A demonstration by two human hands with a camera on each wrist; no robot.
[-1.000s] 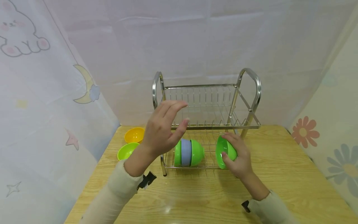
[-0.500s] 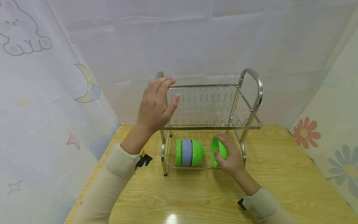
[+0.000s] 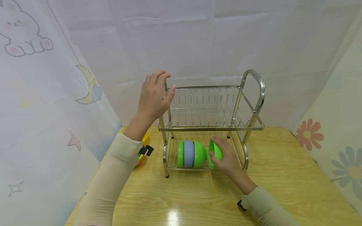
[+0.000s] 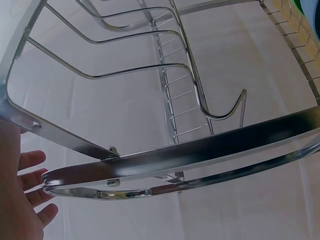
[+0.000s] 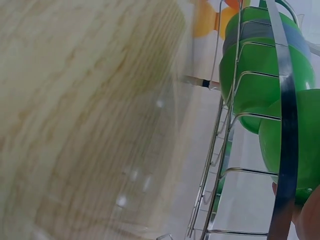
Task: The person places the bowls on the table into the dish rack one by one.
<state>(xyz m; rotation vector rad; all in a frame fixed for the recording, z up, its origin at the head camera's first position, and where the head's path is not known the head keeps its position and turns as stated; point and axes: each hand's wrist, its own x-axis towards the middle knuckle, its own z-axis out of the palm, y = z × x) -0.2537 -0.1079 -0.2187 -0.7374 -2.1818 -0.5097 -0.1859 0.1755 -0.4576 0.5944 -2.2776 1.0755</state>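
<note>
Head view: right hand (image 3: 227, 159) grips a green bowl (image 3: 216, 151), below the loose-fingered left hand (image 3: 153, 97).

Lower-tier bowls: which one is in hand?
The rightmost green bowl, held by the right hand; no hand touches the blue bowl or the two other green bowls left of it.

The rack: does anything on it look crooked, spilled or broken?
Nothing stands out as spilled or broken. Three nested bowls lie on their sides low in the rack, which might seem odd, but they line up neatly; the right hand holds another green bowl tipped the same way.
</note>
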